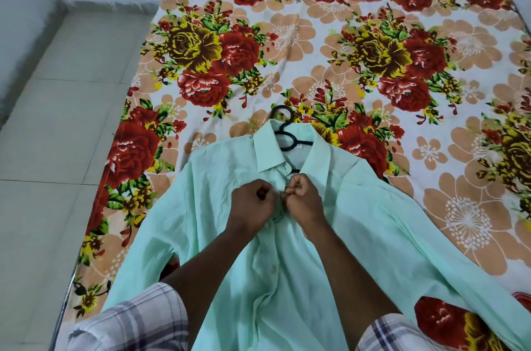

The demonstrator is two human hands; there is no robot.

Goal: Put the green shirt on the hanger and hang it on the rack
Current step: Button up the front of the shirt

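On floral bedsheet (330,43), left hand (253,201), right hand (301,198) together, pinching green shirt (218,235) placket below collar.

both hands (283,201) pinching green shirt (218,235) placket, hanger (286,132) inside, on floral bedsheet (316,48)

The left forearm (212,258) and right forearm (339,270), both bare, reach forward from the lower edge of the view and converge toward the middle. The left hand (253,201) and right hand (305,197) sit knuckle to knuckle, almost touching, backs turned up. The fingers of each are curled tight, pinching the front opening of the green shirt (215,172)
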